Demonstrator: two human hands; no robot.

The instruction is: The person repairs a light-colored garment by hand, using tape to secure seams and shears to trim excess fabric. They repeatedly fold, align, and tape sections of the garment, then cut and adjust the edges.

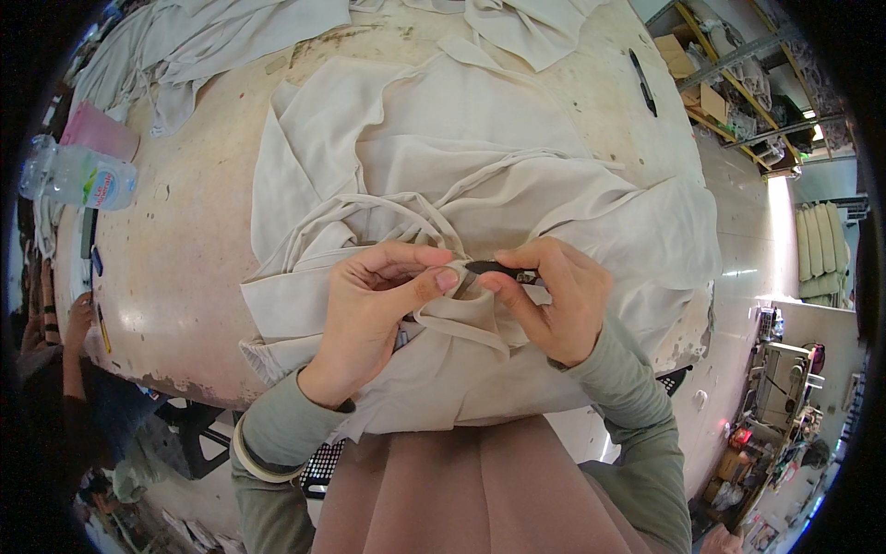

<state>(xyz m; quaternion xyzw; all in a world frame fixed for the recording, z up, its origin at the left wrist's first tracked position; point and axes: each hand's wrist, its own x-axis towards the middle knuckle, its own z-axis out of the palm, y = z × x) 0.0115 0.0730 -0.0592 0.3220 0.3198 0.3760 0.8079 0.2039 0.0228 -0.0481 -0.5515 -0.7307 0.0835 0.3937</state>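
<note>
A cream garment (461, 120) with long ties lies spread over the table and hangs over its near edge. My left hand (383, 295) pinches a fold of it near the middle, thumb against fingers. Just to the right, my right hand (558, 295) grips a small, slim black tool (498, 269) between thumb and fingers. The tool's tapered end points left, close to the pinched cloth and my left fingertips. My fingers cover part of it, so its exact kind is unclear. Loops of cloth bunch around both hands.
More cream cloth (231, 42) lies at the far left. A water bottle (83, 175) and a pink container (100, 131) stand on the table's left side. A black pen-like object (643, 83) lies far right. Another person's hand (79, 319) rests at the left edge. Shelves (729, 74) stand beyond.
</note>
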